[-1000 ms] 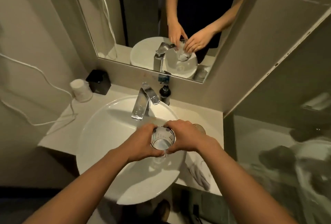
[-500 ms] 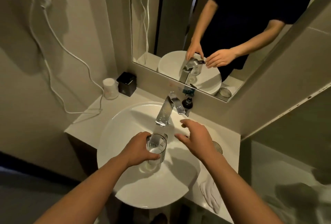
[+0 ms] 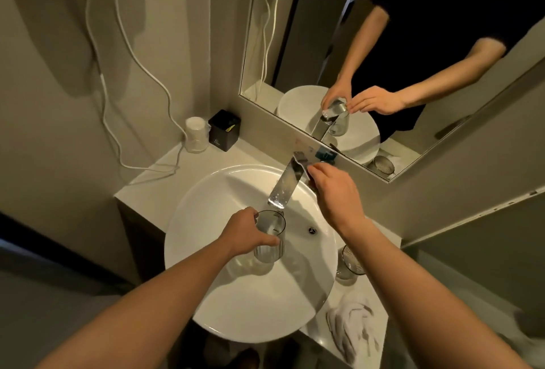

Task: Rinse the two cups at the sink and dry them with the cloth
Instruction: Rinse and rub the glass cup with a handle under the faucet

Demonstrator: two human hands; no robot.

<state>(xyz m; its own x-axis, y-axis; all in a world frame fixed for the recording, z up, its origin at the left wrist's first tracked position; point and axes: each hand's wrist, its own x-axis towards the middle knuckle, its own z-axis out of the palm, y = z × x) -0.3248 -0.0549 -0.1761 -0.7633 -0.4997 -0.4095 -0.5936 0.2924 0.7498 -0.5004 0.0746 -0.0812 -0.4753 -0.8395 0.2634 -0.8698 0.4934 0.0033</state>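
My left hand (image 3: 247, 233) grips a clear ribbed glass cup (image 3: 269, 237) upright over the white round sink (image 3: 206, 250), just below the spout of the chrome faucet (image 3: 285, 188). No running water is visible. My right hand (image 3: 336, 197) reaches to the faucet's lever (image 3: 300, 159), fingertips touching it. A second glass cup (image 3: 349, 265) stands on the counter right of the sink, partly hidden by my right forearm. A crumpled white cloth (image 3: 354, 330) lies on the counter at the front right.
A black box (image 3: 224, 130) and a wrapped white cup (image 3: 195, 134) stand at the counter's back left by a white cord (image 3: 141, 73). The mirror (image 3: 383, 29) above the faucet reflects my hands. A wall closes in on the right.
My right hand left the cup and moved up to the faucet lever. My left hand alone now holds the cup, under the spout. The view shifted left.
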